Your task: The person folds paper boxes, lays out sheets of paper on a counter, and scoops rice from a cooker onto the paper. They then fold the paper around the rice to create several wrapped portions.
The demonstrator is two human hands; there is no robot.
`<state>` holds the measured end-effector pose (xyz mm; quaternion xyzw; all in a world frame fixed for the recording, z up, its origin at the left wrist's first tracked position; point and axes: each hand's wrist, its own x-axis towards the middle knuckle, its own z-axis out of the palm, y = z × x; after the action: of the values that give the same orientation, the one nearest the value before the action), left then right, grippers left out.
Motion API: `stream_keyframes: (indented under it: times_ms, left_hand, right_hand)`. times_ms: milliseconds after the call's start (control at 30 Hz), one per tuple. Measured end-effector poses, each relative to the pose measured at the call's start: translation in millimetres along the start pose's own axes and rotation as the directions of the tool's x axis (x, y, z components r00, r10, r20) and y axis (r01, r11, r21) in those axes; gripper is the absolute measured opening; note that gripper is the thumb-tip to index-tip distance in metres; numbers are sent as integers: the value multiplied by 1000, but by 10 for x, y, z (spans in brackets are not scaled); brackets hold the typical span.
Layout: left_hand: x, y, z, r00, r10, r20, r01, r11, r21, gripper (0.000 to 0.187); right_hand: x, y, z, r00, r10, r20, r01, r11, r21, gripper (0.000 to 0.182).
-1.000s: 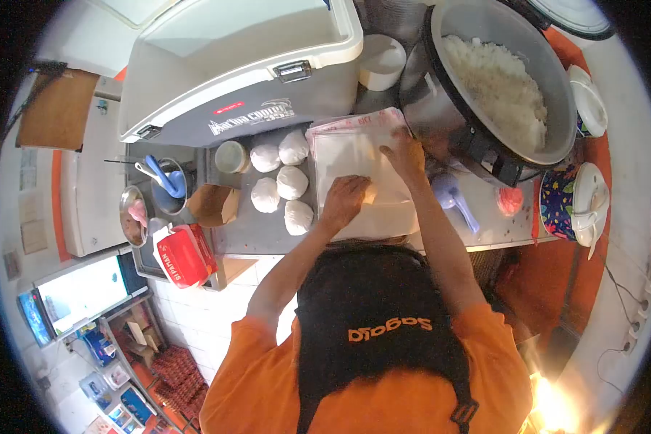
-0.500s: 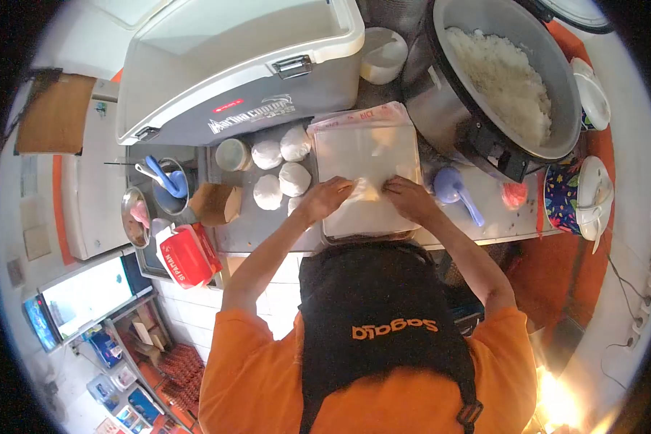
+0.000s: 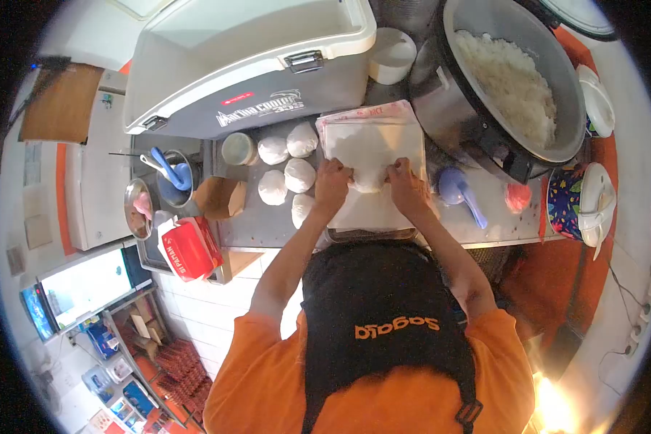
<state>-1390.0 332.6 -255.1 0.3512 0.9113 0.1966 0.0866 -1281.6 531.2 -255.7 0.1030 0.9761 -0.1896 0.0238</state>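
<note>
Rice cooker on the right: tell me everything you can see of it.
The rice cooker is large and round, with a shiny silvery body, black rim and black front catch. It stands open on the counter, beyond the purple ladle. White rice partly fills its grey inner pot, leaving bare wall. What looks like its lid is cut off by the frame. The right hand is clear of it.

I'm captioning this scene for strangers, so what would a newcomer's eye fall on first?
Probably the big cooker of white rice, upper right, and the large open cooler, upper left. Below them, the left hand and right hand touch stacked pale sheets, beside round white bundles.
</note>
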Motion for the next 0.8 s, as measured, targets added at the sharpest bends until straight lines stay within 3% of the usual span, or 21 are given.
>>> stream_keyframes:
  times_ms: [100, 133, 167, 200, 233, 267, 300, 333, 367, 400, 433, 500, 533, 600, 667, 733, 767, 800]
  left_hand:
    - [-206, 86, 311, 960, -50, -274, 6, 987, -160, 18]
    - [-268, 95, 321, 972, -146, -183, 83, 945, -316, 23]
    - [-325, 141, 259, 953, -304, 6, 223, 685, -694, 27]
    - [-383, 203, 176, 903, -355, 243, 347, 267, -899, 33]
    - [-424, 263, 40, 876, -281, 392, 370, -129, -920, 44]
    - [-468, 325, -98, 824, -199, 530, 379, -501, -778, 56]
    - [-523, 482, -363, 805, -148, 575, 412, -556, -721, 56]
    - [-556, 645, -676, 786, -96, 611, 442, -603, -664, 56]
    - [-612, 724, -835, 767, -41, 640, 470, -643, -604, 56]
    - [-750, 833, -761, 786, -183, 590, 419, -545, -726, 58]
    - [-891, 915, -821, 768, -180, 615, 476, -482, -735, 58]
    - [-991, 1061, -1014, 735, -167, 657, 586, -330, -740, 58]
    - [-1039, 1066, -1036, 761, -93, 642, 569, -379, -730, 59]
    - [-1075, 1055, -1068, 814, 52, 578, 530, -473, -704, 61]
    - [-1211, 985, -1055, 720, -216, 660, 592, -305, -746, 55]
    - [-1284, 735, -1018, 634, -492, 597, 597, -179, -782, 46]
    - [-1579, 253, -607, 756, -522, 395, 321, -230, -919, 37]
    - [-1457, 279, -859, 591, -753, 288, 281, -142, -949, 36]
  right_hand:
    - [-37, -70, -38, 996, 59, 65, -70, 981, 180, 18]
    - [-51, -89, -25, 992, 82, 93, -104, 959, 264, 16]
    - [-129, -152, -85, 996, 67, 51, -81, 928, 364, 16]
    - [-259, -250, -216, 998, 59, 11, -57, 886, 460, 16]
    - [-366, -334, -359, 998, 51, -30, -26, 835, 549, 17]
    - [-449, -400, -492, 991, -25, -133, 94, 835, 542, 19]
    - [-538, -476, -631, 968, -104, -229, 213, 823, 527, 22]
    - [-584, -560, -767, 928, -180, -327, 332, 798, 503, 25]
    - [-610, -633, -949, 914, -236, -330, 379, 786, 489, 29]
    - [-670, -674, -1145, 900, -291, -325, 422, 770, 478, 32]
    - [-707, -668, -1236, 884, -344, -316, 461, 754, 468, 35]
    - [-640, -504, -1206, 847, -479, -232, 489, 527, 695, 38]
    - [-645, -470, -1189, 817, -541, -201, 460, 401, 792, 39]
    - [-651, -730, -1246, 966, -257, 31, 32, 239, 971, 37]
    - [-687, -815, -1282, 981, -164, 103, -44, 332, 942, 37]
    - [-662, -762, -1314, 954, -297, -30, 240, 702, 671, 39]
    - [-717, -653, -1326, 965, -261, -39, 227, 746, 626, 45]
    - [-793, -461, -1330, 973, -226, -53, 214, 786, 580, 51]
